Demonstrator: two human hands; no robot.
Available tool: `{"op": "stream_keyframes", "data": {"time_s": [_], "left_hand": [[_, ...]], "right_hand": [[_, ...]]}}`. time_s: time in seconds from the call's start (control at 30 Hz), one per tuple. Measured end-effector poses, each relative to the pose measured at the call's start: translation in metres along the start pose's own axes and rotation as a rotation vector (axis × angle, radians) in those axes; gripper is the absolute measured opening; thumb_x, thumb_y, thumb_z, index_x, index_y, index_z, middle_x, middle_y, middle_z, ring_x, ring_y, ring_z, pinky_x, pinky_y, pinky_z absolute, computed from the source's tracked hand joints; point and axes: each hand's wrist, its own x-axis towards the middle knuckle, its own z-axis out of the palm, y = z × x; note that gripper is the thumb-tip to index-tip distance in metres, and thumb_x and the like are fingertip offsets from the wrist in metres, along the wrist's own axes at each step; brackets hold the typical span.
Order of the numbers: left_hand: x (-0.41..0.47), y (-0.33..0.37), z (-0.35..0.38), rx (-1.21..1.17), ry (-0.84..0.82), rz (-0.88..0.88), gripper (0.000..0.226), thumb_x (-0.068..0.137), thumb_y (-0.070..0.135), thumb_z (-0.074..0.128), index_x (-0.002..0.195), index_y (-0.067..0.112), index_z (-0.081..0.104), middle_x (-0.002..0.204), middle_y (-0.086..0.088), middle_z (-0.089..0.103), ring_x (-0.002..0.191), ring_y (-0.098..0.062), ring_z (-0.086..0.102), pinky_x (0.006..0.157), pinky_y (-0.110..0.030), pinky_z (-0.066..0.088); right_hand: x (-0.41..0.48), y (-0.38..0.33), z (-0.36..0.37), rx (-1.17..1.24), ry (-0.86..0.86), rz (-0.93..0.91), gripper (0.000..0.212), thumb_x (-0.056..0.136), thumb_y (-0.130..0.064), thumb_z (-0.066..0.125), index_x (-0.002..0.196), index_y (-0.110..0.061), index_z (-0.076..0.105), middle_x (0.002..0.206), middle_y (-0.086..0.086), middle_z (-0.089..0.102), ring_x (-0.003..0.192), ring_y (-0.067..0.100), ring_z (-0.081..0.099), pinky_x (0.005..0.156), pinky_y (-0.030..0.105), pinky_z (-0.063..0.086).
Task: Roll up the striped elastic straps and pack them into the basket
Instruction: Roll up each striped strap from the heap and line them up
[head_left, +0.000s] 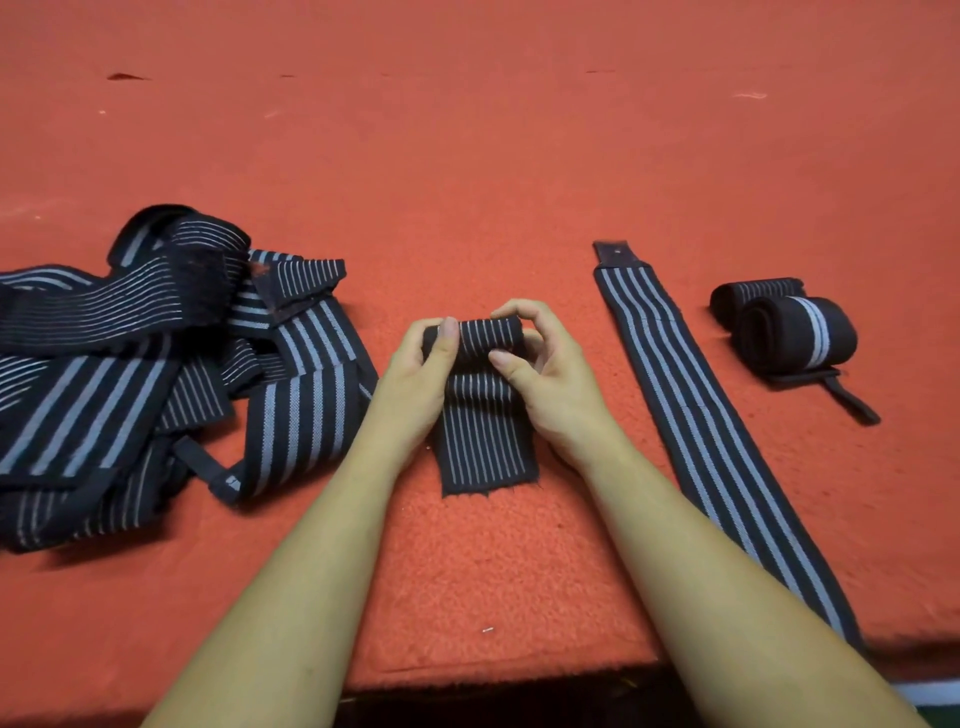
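Both hands pinch the half-rolled strap (485, 410) dead centre on the orange carpet (467, 156): left hand (415, 384) on the roll's left end, right hand (545, 374) on its right, flat tail trailing back between the wrists.

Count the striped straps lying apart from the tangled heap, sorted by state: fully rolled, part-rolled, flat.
Rolled straps: 2
Part-rolled strap, gripped by left hand and right hand: 1
Flat strap: 1
Total: 4

half-rolled striped strap (483, 415) at centre, flat strap (711, 431) right, two rolls (795, 332), tangled pile (156, 364) left
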Motion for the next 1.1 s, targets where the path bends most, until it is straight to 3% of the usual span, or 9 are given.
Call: {"op": "stream_keyframes", "data": {"time_s": [0.13, 0.33, 0.5, 0.67, 0.73, 0.8, 0.93, 1.03, 1.1], "left_hand": [[0.001, -0.002, -0.001, -0.062, -0.008, 0.036, 0.029, 0.094, 0.055, 0.056, 0.105, 0.029, 0.061, 0.096, 0.013, 0.067, 0.092, -0.004, 0.063, 0.092, -0.036, 0.05], [-0.003, -0.005, -0.005, -0.135, -0.189, 0.094, 0.031, 0.093, 0.038, 0.057, 0.122, 0.032, 0.049, 0.107, 0.001, 0.062, 0.097, -0.011, 0.061, 0.092, -0.04, 0.051], [-0.002, -0.006, -0.001, -0.013, -0.137, 0.064, 0.04, 0.094, 0.05, 0.057, 0.13, 0.036, 0.043, 0.108, 0.009, 0.066, 0.096, -0.005, 0.064, 0.089, -0.03, 0.05], [0.001, -0.004, 0.004, -0.182, -0.101, 0.014, 0.037, 0.091, 0.032, 0.068, 0.116, 0.016, 0.046, 0.088, -0.002, 0.066, 0.075, -0.009, 0.063, 0.067, -0.026, 0.051], [0.001, -0.005, 0.002, -0.128, -0.136, 0.024, 0.028, 0.089, 0.031, 0.07, 0.107, 0.013, 0.058, 0.091, 0.0, 0.069, 0.083, -0.01, 0.065, 0.078, -0.033, 0.054], [0.0, -0.005, -0.001, -0.11, -0.155, 0.026, 0.021, 0.089, 0.033, 0.069, 0.1, 0.014, 0.069, 0.095, -0.001, 0.072, 0.091, -0.014, 0.065, 0.089, -0.042, 0.052], [-0.002, -0.003, 0.0, -0.23, -0.154, -0.074, 0.03, 0.096, 0.03, 0.063, 0.103, 0.002, 0.072, 0.102, -0.024, 0.072, 0.09, -0.026, 0.066, 0.088, -0.047, 0.051], [0.0, -0.003, 0.001, -0.199, -0.117, -0.06, 0.019, 0.094, 0.023, 0.068, 0.105, 0.009, 0.061, 0.093, -0.015, 0.074, 0.084, -0.024, 0.068, 0.083, -0.043, 0.052], [0.002, -0.005, 0.0, -0.242, -0.109, -0.095, 0.034, 0.091, 0.019, 0.071, 0.117, 0.014, 0.05, 0.097, -0.017, 0.074, 0.084, -0.029, 0.071, 0.084, -0.045, 0.056]], "right_hand": [[-0.001, -0.003, -0.001, 0.012, -0.023, 0.019, 0.034, 0.088, 0.0, 0.057, 0.112, -0.024, 0.055, 0.1, 0.011, 0.06, 0.089, 0.016, 0.057, 0.079, 0.03, 0.049], [0.0, -0.002, 0.005, -0.176, 0.032, 0.139, 0.034, 0.104, -0.036, 0.046, 0.135, -0.022, 0.048, 0.115, -0.006, 0.061, 0.098, -0.001, 0.057, 0.088, 0.016, 0.043], [0.001, 0.004, 0.004, -0.163, 0.095, 0.091, 0.023, 0.102, -0.033, 0.052, 0.119, -0.017, 0.052, 0.101, 0.0, 0.061, 0.092, 0.01, 0.059, 0.087, 0.035, 0.05], [0.006, 0.002, 0.0, -0.046, 0.282, 0.084, 0.035, 0.093, -0.048, 0.057, 0.113, -0.019, 0.051, 0.104, 0.006, 0.063, 0.096, 0.018, 0.061, 0.095, 0.049, 0.05], [0.007, 0.002, 0.0, -0.022, 0.298, 0.092, 0.037, 0.089, -0.052, 0.059, 0.11, -0.023, 0.051, 0.104, 0.008, 0.065, 0.096, 0.022, 0.063, 0.097, 0.054, 0.05], [0.007, 0.002, 0.0, -0.007, 0.285, 0.085, 0.031, 0.091, -0.046, 0.06, 0.11, -0.023, 0.051, 0.102, 0.011, 0.066, 0.094, 0.024, 0.063, 0.094, 0.053, 0.051], [0.004, 0.0, -0.004, 0.084, 0.238, 0.021, 0.022, 0.098, -0.014, 0.058, 0.117, -0.022, 0.049, 0.097, 0.009, 0.061, 0.086, 0.017, 0.059, 0.08, 0.041, 0.051], [0.003, -0.001, -0.005, 0.055, 0.201, -0.044, 0.037, 0.09, -0.002, 0.058, 0.118, -0.024, 0.052, 0.105, 0.009, 0.059, 0.095, 0.019, 0.056, 0.089, 0.044, 0.049], [0.003, -0.002, -0.004, 0.007, 0.18, -0.064, 0.042, 0.084, 0.003, 0.057, 0.117, -0.022, 0.056, 0.11, 0.005, 0.06, 0.102, 0.017, 0.056, 0.099, 0.047, 0.047]]}}
